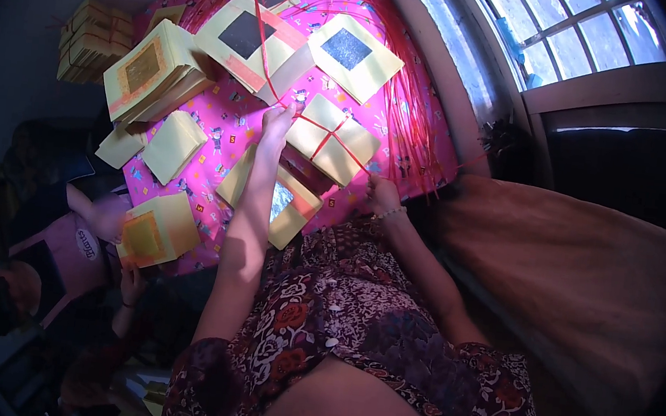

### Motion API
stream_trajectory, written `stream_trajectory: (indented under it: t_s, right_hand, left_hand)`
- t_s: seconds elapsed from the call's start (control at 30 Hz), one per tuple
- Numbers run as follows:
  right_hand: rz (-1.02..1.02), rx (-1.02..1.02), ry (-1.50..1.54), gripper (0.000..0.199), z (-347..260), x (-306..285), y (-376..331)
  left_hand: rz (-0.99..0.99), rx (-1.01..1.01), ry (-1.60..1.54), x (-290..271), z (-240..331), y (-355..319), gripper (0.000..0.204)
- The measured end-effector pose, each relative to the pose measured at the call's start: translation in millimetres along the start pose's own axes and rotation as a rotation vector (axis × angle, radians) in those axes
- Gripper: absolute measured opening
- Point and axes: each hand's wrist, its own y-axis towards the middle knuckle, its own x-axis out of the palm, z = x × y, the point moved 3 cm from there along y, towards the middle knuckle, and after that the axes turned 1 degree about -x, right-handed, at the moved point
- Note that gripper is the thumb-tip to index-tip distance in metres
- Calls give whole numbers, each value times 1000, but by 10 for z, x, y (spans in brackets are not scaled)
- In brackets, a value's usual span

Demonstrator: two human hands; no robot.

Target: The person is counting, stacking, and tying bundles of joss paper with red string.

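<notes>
A person in a dark floral garment [322, 312] works at the near edge of a pink-covered table [224, 136], hands set at opposite corners of a pale yellow paper bundle [319, 146]. The bundle lies close to the near edge, toward the near right corner, with red string [331, 132] crossed over its top. The left hand [279, 119] closes on the string at the bundle's far left corner; the right hand [383, 193], a bracelet [390, 212] at its wrist, pinches it at the near right corner.

Beneath the left forearm [251, 199], a stack with a silver patch [300, 214] sits at the near edge. Toward the far edge lie a stack with a black square [242, 32], crossed by a red strand, and a yellow stack with a dark, glittering square [346, 48]. Loose red strands [411, 123] sweep along the right edge.

By the left edge stands a tall stack with a gold square [142, 70]. At the near left corner, a co-worker in a pink apron [78, 250] holds a yellow stack with an orange-gold square [181, 220] in both hands.
</notes>
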Motion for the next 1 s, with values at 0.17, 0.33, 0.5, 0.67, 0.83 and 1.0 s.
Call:
stream_trajectory:
  t_s: [0.17, 0.33, 0.5, 0.67, 0.83, 1.0]
  right_hand:
    - [81, -25, 38, 17, 17, 53, 205]
    - [146, -10, -1, 20, 38, 52, 252]
    - [57, -43, 39, 16, 74, 108, 410]
    - [179, -103, -36, 13, -3, 146, 277]
    - [287, -138, 80, 17, -78, 301, -3]
    - [371, -178, -75, 17, 102, 171, 256]
  left_hand:
    - [-153, -194, 125, -26, 5, 9, 26]
    - [-204, -241, -53, -56, -88, -24, 29]
    - [-92, -244, 95, 1, -75, -38, 38]
    - [-113, -192, 246, 15, -63, -46, 42]
    - [-107, -201, 164, 66, -39, -103, 32]
    - [-167, -178, 236, -17, -41, -36, 34]
